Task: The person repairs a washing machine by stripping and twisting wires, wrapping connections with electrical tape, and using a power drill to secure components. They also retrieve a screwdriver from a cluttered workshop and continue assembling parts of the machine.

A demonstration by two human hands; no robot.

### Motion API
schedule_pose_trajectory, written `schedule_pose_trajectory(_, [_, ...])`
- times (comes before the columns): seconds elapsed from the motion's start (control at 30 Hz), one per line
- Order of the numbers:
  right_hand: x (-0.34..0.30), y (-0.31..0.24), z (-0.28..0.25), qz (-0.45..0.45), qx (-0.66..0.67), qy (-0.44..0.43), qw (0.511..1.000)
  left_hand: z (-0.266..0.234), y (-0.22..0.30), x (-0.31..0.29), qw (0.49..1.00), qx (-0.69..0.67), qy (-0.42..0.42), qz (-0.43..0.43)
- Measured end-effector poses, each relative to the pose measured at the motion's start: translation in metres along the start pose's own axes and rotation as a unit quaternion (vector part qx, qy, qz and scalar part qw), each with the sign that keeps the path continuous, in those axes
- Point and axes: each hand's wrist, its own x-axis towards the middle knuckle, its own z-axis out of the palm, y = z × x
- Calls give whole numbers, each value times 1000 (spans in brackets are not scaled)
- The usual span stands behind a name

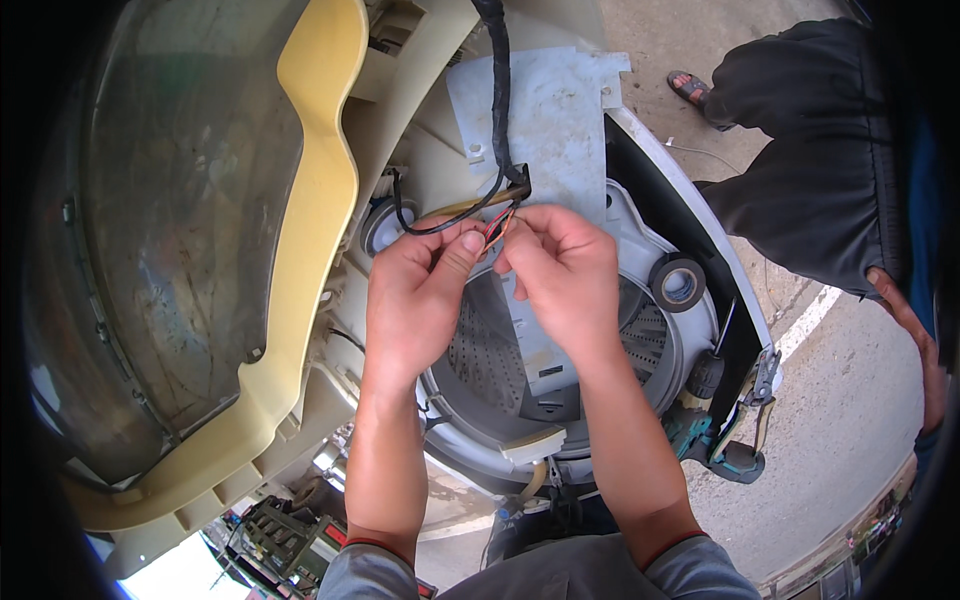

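Thin red, black and orange wires (496, 228) run between my two hands, over the open top of a washing machine. My left hand (415, 290) pinches the wires between thumb and fingers. From the other side, my right hand (565, 275) grips the same wires with its fingertips. The wires come out of a thick black-taped cable harness (500, 95) that hangs down from above. A thinner black cable (450, 222) loops past my left fingers. Below my hands lies the machine's round drum (485, 355), crossed by a pale metal plate (535, 110).
A roll of black tape (659, 286) rests on the tub's right rim. Pliers (764, 378) and a teal-handled tool (690, 430) sit at the right corner. The cream panel (325, 200) stands raised at left. A person in dark trousers (800, 150) is at right.
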Motion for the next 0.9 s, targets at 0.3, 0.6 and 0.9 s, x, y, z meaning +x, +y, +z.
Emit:
schedule_pose_trajectory(0.3, [-11, 4, -2, -39, 30, 15, 999, 2, 4, -1, 1000, 5, -7, 6])
schedule_pose_trajectory(0.6, [-7, -2, -6, 57, 52, -49, 996, 2, 4, -1, 1000, 1, -18, 14])
schedule_pose_trajectory(0.9, [-8, 6, -11, 70, 87, -65, 992, 2, 2, -1, 998, 68, -2, 15])
